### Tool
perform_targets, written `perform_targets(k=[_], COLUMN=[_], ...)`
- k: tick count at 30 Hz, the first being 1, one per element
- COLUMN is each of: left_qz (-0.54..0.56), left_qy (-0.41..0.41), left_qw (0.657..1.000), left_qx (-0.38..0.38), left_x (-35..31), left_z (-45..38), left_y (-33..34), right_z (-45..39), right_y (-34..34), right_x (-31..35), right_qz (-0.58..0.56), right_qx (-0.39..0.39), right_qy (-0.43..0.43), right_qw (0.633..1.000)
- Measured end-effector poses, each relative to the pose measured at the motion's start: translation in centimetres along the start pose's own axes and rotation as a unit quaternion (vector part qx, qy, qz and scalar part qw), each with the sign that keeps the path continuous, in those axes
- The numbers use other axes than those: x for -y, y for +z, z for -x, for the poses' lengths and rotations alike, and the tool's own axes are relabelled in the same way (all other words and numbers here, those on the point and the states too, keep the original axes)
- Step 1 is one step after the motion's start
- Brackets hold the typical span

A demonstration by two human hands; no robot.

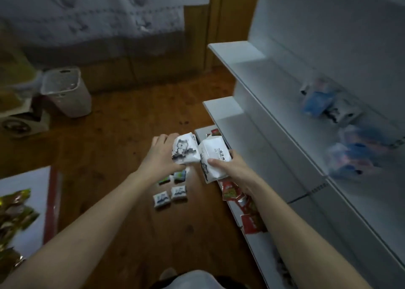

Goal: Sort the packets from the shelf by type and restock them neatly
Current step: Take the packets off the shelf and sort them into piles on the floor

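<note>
My left hand [161, 155] grips a white tissue packet with a dog drawing [185, 149]. Beside it, my right hand [233, 168] grips a second white packet [213, 157] with dark print. Both packets are held above the wooden floor, next to the white shelf unit [274, 104]. Below my hands, small white-and-blue packets [171, 195] and green ones [175, 177] lie on the floor. Red packets [238, 197] lie on the lowest shelf under my right forearm. Blurred blue and white packets [322, 101] sit on an upper shelf, with more [355, 155] below them.
A white bin [68, 93] stands on the floor at the left. A white board [37, 192] at the lower left carries gold-green packets [13, 214]. A patterned cloth [92, 12] hangs at the back over wooden panelling.
</note>
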State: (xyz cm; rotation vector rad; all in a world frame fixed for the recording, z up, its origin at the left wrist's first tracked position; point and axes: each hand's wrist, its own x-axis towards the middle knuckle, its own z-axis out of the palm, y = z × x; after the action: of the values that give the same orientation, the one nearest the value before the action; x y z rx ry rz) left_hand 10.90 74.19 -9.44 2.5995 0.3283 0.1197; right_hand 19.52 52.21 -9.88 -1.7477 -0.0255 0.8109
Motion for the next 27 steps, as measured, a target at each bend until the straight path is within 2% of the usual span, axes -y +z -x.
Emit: perform_targets(k=[2, 6, 14, 19, 25, 27], left_qz=[0.007, 0.011, -0.021, -0.009, 0.121, 0.148], left_qy=[-0.025, -0.119, -0.277, -0.389, -0.52, -0.538], left_qw=[1.0, 0.992, 0.953, 0.908, 0.824, 0.809], left_qx=[-0.006, 0.028, 0.118, 0.156, 0.19, 0.187], left_x=[2.9, 8.9, 15.9, 21.6, 30.7, 33.8], left_z=[1.2, 3.3, 1.4, -1.6, -4.6, -5.4], left_y=[0.1, 1.9, 10.1, 18.3, 33.0, 38.5], right_z=[-1.3, -4.6, -14.7, -24.3, -36.0, -39.7], right_y=[2.9, 7.9, 10.1, 10.5, 12.2, 13.0], right_x=[-0.8, -3.7, -10.1, -17.0, -30.8, -35.9], right_qz=[0.01, 0.031, 0.068, 0.124, 0.162, 0.173], right_qx=[-0.001, 0.009, 0.029, 0.052, 0.028, 0.029], right_qy=[0.013, 0.059, 0.152, 0.191, 0.243, 0.259], right_qw=[1.0, 0.998, 0.986, 0.972, 0.956, 0.95])
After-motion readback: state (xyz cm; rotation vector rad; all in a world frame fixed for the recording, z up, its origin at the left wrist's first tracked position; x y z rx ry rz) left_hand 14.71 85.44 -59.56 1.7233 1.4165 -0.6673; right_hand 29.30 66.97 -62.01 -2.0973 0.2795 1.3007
